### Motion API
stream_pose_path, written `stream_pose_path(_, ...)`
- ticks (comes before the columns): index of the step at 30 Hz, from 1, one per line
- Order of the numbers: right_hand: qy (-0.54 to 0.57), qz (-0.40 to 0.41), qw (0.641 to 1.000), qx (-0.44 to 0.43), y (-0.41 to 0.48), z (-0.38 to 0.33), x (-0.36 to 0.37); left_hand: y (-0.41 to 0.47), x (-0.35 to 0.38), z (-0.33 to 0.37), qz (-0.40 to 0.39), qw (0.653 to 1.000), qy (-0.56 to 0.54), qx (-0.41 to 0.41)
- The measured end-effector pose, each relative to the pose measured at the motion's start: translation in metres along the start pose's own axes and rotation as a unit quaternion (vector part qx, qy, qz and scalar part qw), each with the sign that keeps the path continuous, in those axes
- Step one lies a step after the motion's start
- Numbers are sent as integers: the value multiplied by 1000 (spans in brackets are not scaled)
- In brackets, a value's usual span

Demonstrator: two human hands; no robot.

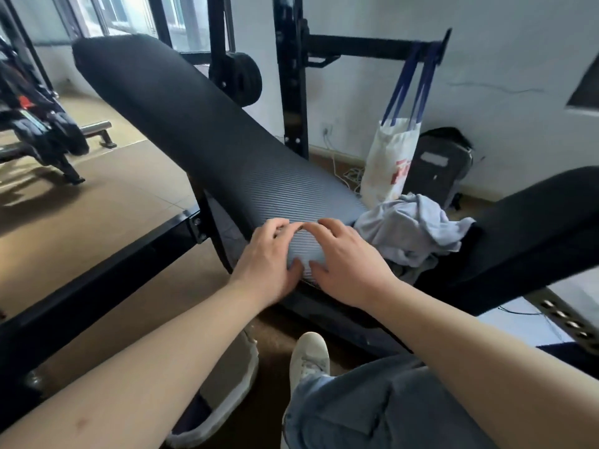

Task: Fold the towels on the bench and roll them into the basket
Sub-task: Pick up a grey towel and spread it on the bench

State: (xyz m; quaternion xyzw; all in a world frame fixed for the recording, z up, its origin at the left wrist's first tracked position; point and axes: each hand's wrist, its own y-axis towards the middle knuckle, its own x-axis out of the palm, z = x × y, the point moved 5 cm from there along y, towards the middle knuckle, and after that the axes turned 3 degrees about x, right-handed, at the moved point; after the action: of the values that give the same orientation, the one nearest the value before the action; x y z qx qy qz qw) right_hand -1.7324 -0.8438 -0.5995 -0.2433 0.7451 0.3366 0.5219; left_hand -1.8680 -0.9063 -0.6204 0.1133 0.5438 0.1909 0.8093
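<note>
The left hand [265, 257] and right hand [345, 262] both curl round the ribbed grey-blue towel [304, 249] at the black padded desk's [162, 102] near edge, where uneven pressure could skew the roll or tip it off.

White wall [486, 76], tan floor [113, 196], black rack [291, 92]

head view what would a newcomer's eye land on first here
Two bare hands meet in the middle: the left hand and the right hand curl round the rolled near end of a striped towel that lies along the black bench. Just right of them sits a crumpled pale blue towel. Behind it a white bag hangs by blue straps from the black rack.
</note>
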Motion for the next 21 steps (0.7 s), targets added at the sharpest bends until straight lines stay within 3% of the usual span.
stream_pose_path(8, -137, 59, 979, 142, -3, 89, -47, 54, 39, 50, -67, 995, -39, 59)
stream_pose_path(12, -183, -1, 959, 217, -14, 130, -44, 73, 66, 74, -128, 987, -51, 82)
stream_pose_path(21, -160, 41, 955, 248, -13, 153, -79, 101, 103, 112, -149, 979, -92, 103)
